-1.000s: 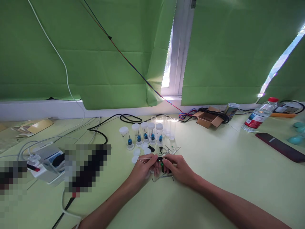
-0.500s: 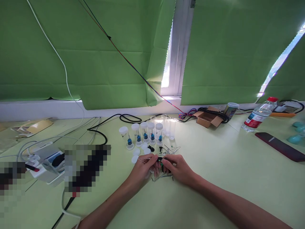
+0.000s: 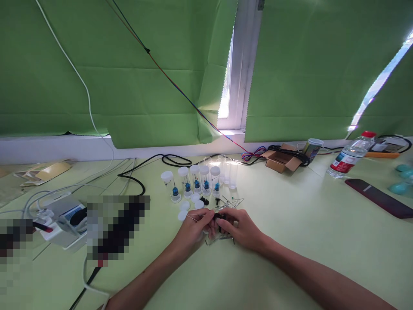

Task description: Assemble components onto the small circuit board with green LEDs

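Note:
My left hand [image 3: 197, 224] is closed in a pinch on a small black part [image 3: 219, 215]. A thin bent metal wire [image 3: 195, 215] sticks out leftward from the same hand. Fingers of my right hand [image 3: 242, 227] are closed on the other end of the black part, which they mostly cover. Thin metal rods [image 3: 235, 203] lie just beyond my fingertips, with a loose black piece [image 3: 204, 201] to their left. White round caps [image 3: 185, 206] rest beside my left hand. Behind them stand several clear capped tubes [image 3: 216, 181] with blue pieces inside.
Clear tubes without caps [image 3: 232, 176] stand at the back. A cardboard box [image 3: 282, 160], a can [image 3: 312, 150], a water bottle [image 3: 350, 157] and a dark flat case [image 3: 379, 198] are on the right. Cables and a white power strip [image 3: 66, 219] occupy the left side.
My right fingers have shifted slightly around the black part. A green glint between the hands no longer shows. The other things stay where they were.

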`<state>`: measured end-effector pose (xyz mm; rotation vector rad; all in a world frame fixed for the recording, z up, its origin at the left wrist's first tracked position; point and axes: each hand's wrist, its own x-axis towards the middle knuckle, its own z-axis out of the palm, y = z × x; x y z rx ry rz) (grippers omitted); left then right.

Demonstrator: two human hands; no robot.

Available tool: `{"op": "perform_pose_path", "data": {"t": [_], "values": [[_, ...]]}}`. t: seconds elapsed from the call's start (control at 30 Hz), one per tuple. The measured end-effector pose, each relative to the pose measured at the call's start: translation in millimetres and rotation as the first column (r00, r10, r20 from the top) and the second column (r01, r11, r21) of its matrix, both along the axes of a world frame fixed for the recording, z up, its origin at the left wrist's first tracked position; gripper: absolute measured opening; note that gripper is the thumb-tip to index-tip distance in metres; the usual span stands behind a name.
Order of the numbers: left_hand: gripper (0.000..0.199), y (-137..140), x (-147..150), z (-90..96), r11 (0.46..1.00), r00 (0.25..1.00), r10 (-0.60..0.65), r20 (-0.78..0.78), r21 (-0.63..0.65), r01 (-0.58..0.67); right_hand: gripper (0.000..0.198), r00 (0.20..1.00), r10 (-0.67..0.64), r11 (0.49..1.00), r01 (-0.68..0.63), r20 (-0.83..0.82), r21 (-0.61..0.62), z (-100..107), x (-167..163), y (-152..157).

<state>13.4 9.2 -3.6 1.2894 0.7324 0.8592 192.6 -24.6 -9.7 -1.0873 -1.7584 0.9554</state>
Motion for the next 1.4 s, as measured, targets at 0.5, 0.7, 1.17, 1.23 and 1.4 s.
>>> {"op": "perform_pose_path", "data": {"t": [0.5,0.7,1.17,1.23,1.4], "values": [[0.037,0.6,0.2,-1.0,1.0,1.0,-0.007,-0.011,-0.014,0.006,0.03,1.0,0.009,1.0,-0.009,-0.012,0.006,-2.2,0.0,1.8],[0.037,-0.6,0.3,-0.4,1.0,1.0,-0.003,-0.007,-0.021,0.003,0.017,1.0,-0.007,1.0,0.007,0.005,0.005,-1.2,-0.2,0.0],[0.036,0.8,-0.1,-0.9,1.0,1.0,-0.019,0.005,-0.016,0.019,0.024,1.0,0.018,1.0,-0.018,-0.002,0.009,0.8,-0.7,-0.1],[0.036,0.6,0.1,-0.7,1.0,1.0,-0.02,0.002,-0.016,0.02,0.022,1.0,0.02,1.0,-0.02,-0.002,0.006,0.3,-0.5,0.2],[0.036,1.0,-0.1,-0.8,1.0,1.0,-0.009,-0.017,0.002,0.009,0.022,1.0,0.023,1.0,-0.023,-0.011,-0.013,0.7,-0.3,-0.4]]}}
